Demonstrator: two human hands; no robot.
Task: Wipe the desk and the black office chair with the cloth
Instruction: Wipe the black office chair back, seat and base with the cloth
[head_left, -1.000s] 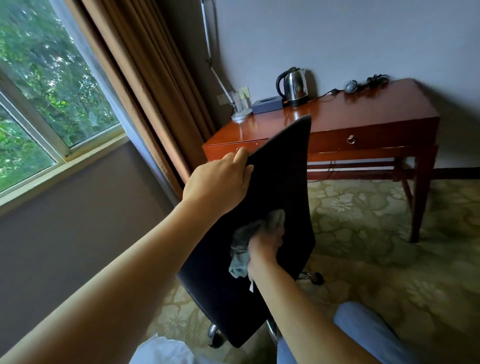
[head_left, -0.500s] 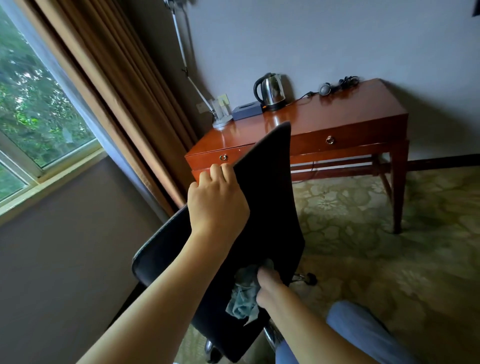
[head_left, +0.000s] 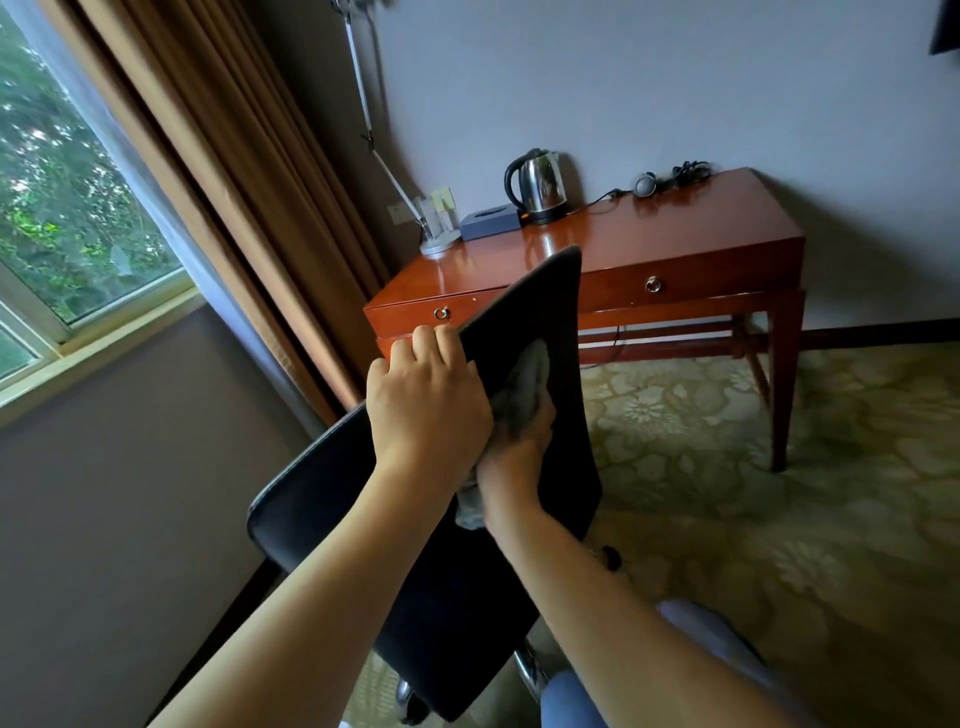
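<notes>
Left hand (head_left: 427, 397) curled over the upper left edge of the black office chair (head_left: 530, 332), fingers hooked over the rim and gripping the tilted backrest. Right hand (head_left: 517, 447) wrapped round the bunched grey cloth (head_left: 524, 382), pressing it flat against the back panel just right of the left hand, part of the fabric trailing below the wrist. Chair standing on the patterned carpet (head_left: 779, 519) in front of the desk (head_left: 675, 234), apart from it, seat toward the wall at the left. On the desk's rear edge: 1 steel kettle (head_left: 537, 187), 1 dark tissue box (head_left: 490, 222), 1 lamp base (head_left: 439, 243), a cable bundle (head_left: 670, 176). 2 ring-pull drawers along the front. Brown curtain (head_left: 234, 182) and window (head_left: 67, 208) at the left.
</notes>
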